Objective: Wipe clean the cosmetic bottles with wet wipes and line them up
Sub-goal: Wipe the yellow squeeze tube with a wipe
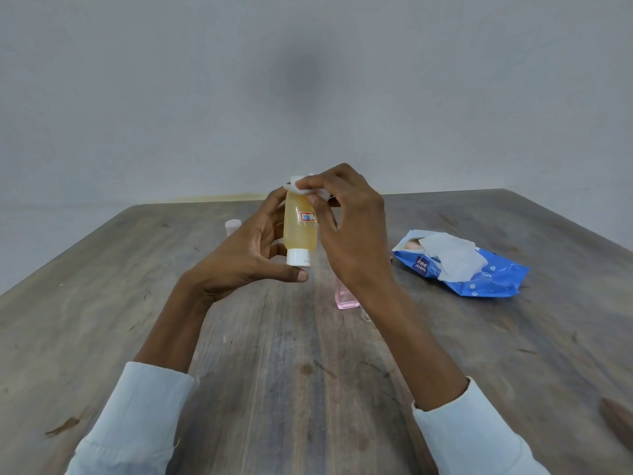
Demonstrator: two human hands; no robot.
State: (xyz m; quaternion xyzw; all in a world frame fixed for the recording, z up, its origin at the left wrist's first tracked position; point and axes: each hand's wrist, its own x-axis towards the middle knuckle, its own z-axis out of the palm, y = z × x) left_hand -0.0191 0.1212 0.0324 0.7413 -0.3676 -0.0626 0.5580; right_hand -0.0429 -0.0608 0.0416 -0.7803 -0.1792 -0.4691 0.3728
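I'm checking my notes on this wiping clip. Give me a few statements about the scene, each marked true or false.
1. The yellow bottle is held with its white cap pointing down. True.
2. The right hand presses a wipe on the bottle's upper end. True.
3. The left hand rests flat on the table. False: it holds the yellow bottle.
4. The blue wipes pack lies on the person's left. False: it lies on the right.
5. A pink bottle stands on the table. True.
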